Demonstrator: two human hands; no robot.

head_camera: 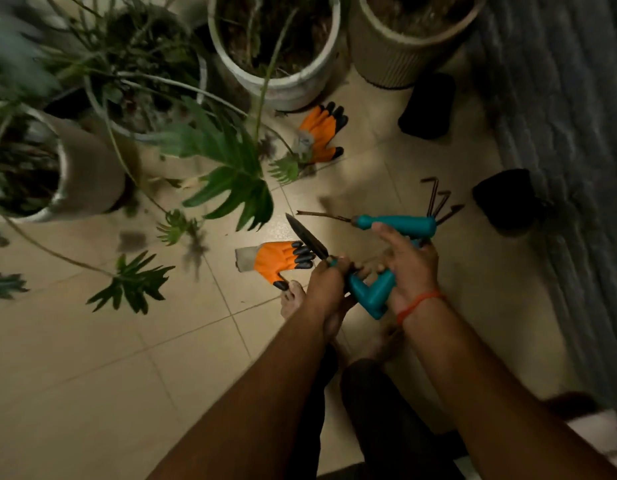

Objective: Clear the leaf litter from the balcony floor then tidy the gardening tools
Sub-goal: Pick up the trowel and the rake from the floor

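Note:
My left hand (326,278) grips a teal-handled trowel (309,241) whose dark blade points up and left. My right hand (409,263) holds several teal-handled tools: one handle (376,294) sticks down between my hands, and a hand rake (397,225) lies across my fingers with its bent prongs to the right. One orange glove with black fingertips (277,259) lies on the tiled floor just left of my left hand. A second orange glove (321,135) lies farther away near the pots. Small dark leaf scraps (130,241) dot the tiles.
Several large plant pots (289,86) stand at the back and left, with leafy stems (238,181) hanging over the floor. Two small black pots (504,199) sit at the right by a grey rug (570,133). My bare feet (293,299) are below my hands.

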